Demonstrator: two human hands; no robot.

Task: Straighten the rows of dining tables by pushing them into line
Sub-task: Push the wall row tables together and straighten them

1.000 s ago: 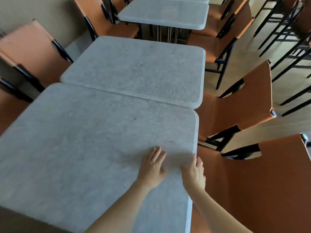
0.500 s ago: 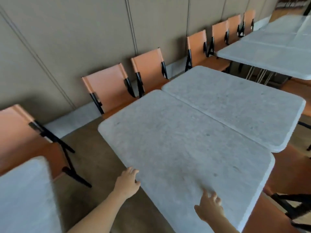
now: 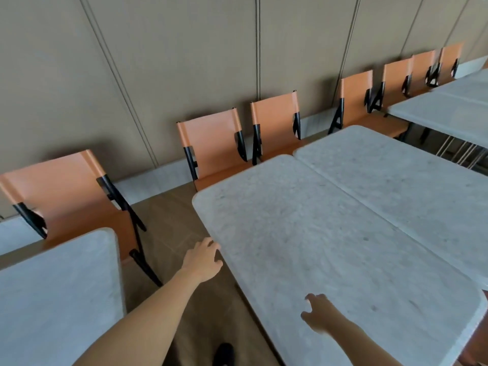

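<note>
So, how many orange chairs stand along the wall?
7: one far left, two side by side in the middle, and four receding to the right. More may be hidden.
</note>
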